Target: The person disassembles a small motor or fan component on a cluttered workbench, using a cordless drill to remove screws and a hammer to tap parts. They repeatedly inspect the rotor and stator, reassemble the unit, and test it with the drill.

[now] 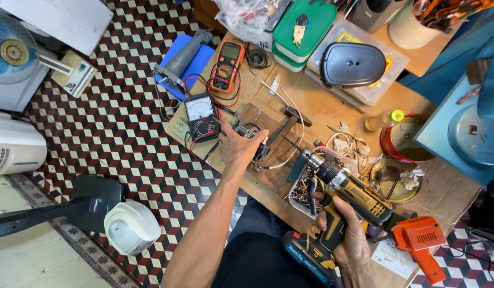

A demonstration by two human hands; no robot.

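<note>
My right hand (349,234) grips the handle of a yellow and black cordless drill (347,188), whose bit points up and left toward a small metal motor part (248,129) on the wooden workbench (321,106). Pressed on that part is my left hand (237,145), fingers wrapped over its near side. White wires (289,114) run from the part across a wooden block (257,114). Just left of my left hand lies an analogue multimeter (200,114) with red and black leads.
An orange digital multimeter (226,65), a tray of screws (305,186), an orange power tool (420,240), a green-lidded box (303,24), a black oval cover (352,64) and a red tin (401,140) crowd the bench. Fans (12,53) and a white fan base (130,226) stand on the tiled floor.
</note>
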